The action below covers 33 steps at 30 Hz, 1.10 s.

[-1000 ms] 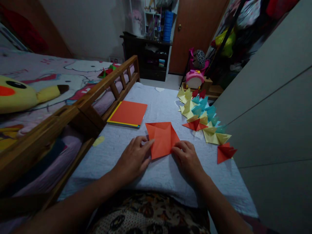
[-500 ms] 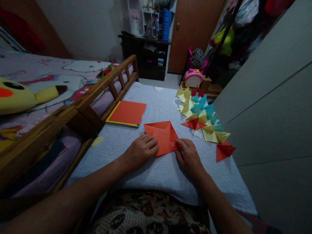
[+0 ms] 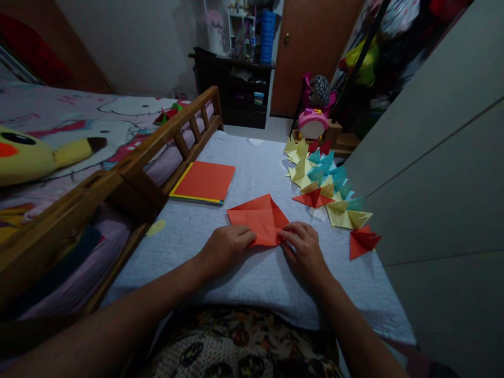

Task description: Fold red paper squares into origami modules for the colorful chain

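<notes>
A sheet of orange-red origami paper (image 3: 260, 218) lies before me on the cloth-covered surface, creased and with its near part folded over. My left hand (image 3: 232, 244) grips its near left edge, thumb and fingers closed on the paper. At the near right edge, my right hand (image 3: 301, 241) pinches the paper between thumb and fingers. A stack of coloured paper (image 3: 207, 181), red on top with yellow showing below, rests beyond my left hand. To the right of my right hand sits a red folded paper piece (image 3: 363, 242).
Several yellow folded pieces (image 3: 301, 173) and teal folded pieces (image 3: 331, 170) stand along the right side. A wooden bed rail (image 3: 129, 163) borders the left, with a yellow plush toy (image 3: 35, 157) beyond. A pale cabinet panel (image 3: 437, 173) closes off the right.
The orange-red paper has turned slightly, its left corner shifting left and nearer. Its near edge is now folded straighter between my hands. My left hand has moved slightly nearer.
</notes>
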### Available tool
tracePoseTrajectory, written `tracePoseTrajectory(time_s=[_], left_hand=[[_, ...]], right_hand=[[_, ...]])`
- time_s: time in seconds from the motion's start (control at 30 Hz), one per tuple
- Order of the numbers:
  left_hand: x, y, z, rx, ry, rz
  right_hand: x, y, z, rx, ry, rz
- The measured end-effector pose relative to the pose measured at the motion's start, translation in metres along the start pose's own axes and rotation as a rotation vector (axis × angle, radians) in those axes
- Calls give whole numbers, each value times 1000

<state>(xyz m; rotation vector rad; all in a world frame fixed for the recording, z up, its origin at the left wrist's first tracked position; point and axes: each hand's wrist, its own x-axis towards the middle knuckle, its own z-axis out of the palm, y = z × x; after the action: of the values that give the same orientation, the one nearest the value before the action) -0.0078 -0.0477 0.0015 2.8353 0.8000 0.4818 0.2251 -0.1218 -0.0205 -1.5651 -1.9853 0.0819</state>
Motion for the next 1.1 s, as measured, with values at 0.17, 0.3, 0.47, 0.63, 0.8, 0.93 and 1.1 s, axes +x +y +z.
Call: tracePoseTrajectory(time_s=[0.17,0.3,0.47,0.63,0.8,0.93,1.1], left_hand=[[-8,-3,2,55,55,62],[-15,-8,4,128,57,98],[-16,-12,4,4,58,-17],[-6,-10,-3,-338,52,-289],[7,-6,-4,-332,60,-430],[10,-5,1,-206,56,-471],[10,-5,7,-4,52,-516]], right_hand=[[0,3,3,-43,30,-13],[0,4,5,-32,40,-27],[-1,8,4,29,5,48],[0,15,3,119,-38,158],[2,15,4,117,-44,218],[3,13,6,79,-21,260],[3,13,9,42,14,291]])
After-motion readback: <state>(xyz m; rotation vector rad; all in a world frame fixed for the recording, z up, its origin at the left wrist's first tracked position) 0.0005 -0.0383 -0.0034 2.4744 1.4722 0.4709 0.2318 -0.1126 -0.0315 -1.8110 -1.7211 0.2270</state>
